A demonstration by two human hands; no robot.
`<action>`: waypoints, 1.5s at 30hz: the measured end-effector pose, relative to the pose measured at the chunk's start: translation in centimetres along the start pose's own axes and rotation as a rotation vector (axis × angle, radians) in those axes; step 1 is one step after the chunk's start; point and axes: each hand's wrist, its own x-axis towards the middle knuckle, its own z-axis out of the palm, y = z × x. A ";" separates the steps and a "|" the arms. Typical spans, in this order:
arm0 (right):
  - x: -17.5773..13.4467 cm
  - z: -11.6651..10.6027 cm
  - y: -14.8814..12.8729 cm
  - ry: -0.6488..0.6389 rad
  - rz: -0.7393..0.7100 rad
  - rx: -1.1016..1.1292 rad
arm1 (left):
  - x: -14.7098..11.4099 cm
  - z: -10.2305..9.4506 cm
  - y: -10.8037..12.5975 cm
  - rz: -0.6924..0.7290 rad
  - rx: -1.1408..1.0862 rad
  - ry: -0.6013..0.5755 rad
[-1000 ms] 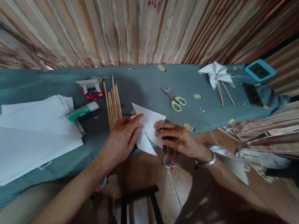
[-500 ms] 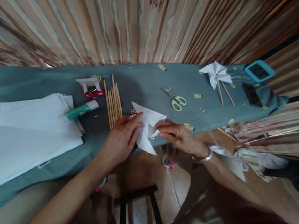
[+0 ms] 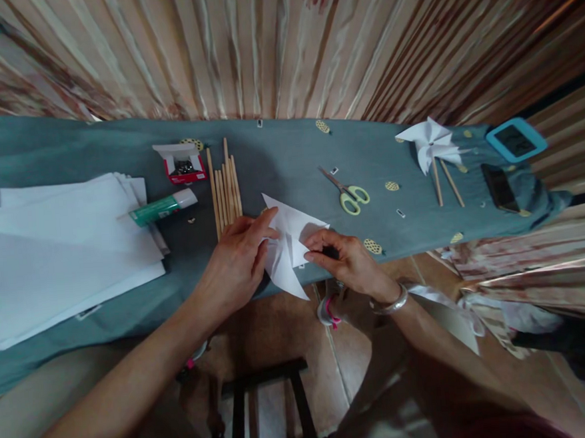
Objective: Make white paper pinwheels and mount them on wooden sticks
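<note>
A white paper pinwheel (image 3: 296, 217), cut and with pointed corners, lies near the front edge of the cloth-covered table between my hands. My left hand (image 3: 240, 257) closes on its left side, fingers over the paper and thumb bent below. At the right side of the sheet, thumb and fingers of my right hand (image 3: 342, 257) pinch a flap. What lies under the left fingers is hidden. Just left of the paper is a row of several wooden sticks (image 3: 227, 187). Green-handled scissors (image 3: 348, 192) rest beyond my right hand.
A paper stack (image 3: 69, 248) covers the left, with a glue stick (image 3: 164, 208) on its edge. Behind is a red box (image 3: 186, 168) of small dark metal pieces. Far right: a finished pinwheel (image 3: 432, 144), a phone (image 3: 499, 188) and a blue-framed device (image 3: 516, 140). A dark stool (image 3: 268, 374) stands below.
My right fingers have shifted slightly along the paper's right flap, which now lies differently. My left hand keeps its hold. The whole view has shifted a little.
</note>
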 end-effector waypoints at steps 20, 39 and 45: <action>0.3 0.9 0.5 0.065 -0.004 -0.063 | 0.0 0.0 -0.4 0.016 0.009 0.062; 0.5 1.2 0.1 0.104 0.022 -0.100 | -0.3 0.7 0.1 0.016 -0.040 -0.024; 0.6 1.1 0.1 0.088 0.026 -0.109 | -0.3 1.0 0.1 0.013 -0.035 -0.037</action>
